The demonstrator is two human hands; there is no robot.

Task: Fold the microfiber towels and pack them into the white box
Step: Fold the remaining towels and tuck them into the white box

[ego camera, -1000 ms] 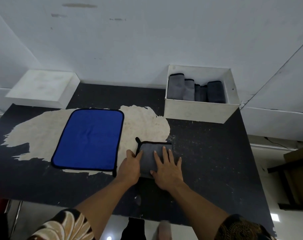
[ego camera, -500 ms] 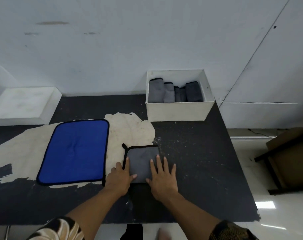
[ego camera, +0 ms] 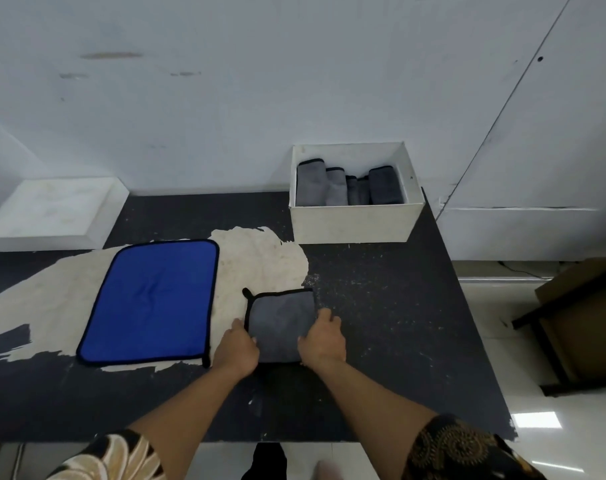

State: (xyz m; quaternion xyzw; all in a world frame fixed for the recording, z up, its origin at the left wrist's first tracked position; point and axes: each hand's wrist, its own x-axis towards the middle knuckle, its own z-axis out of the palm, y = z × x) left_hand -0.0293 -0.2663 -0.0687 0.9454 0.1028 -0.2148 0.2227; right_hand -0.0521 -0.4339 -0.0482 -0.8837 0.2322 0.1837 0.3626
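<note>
A folded grey towel (ego camera: 281,320) with black trim lies on the black table (ego camera: 398,323) in front of me. My left hand (ego camera: 236,347) grips its left edge and my right hand (ego camera: 324,341) grips its right edge, fingers curled round the sides. A blue towel (ego camera: 152,301) with black trim lies spread flat to the left. The white box (ego camera: 353,223) stands at the table's back right, holding several folded grey towels (ego camera: 346,185) upright in a row.
A white lid or shallow box (ego camera: 52,213) sits at the back left by the wall. The table's black surface is worn to pale patches (ego camera: 266,258) in the middle. A brown cardboard box (ego camera: 585,317) and dark frame stand on the floor to the right.
Both hands were pressing flat on top of the grey towel; they have slid outward and now curl round its left and right edges. The view shifted slightly.
</note>
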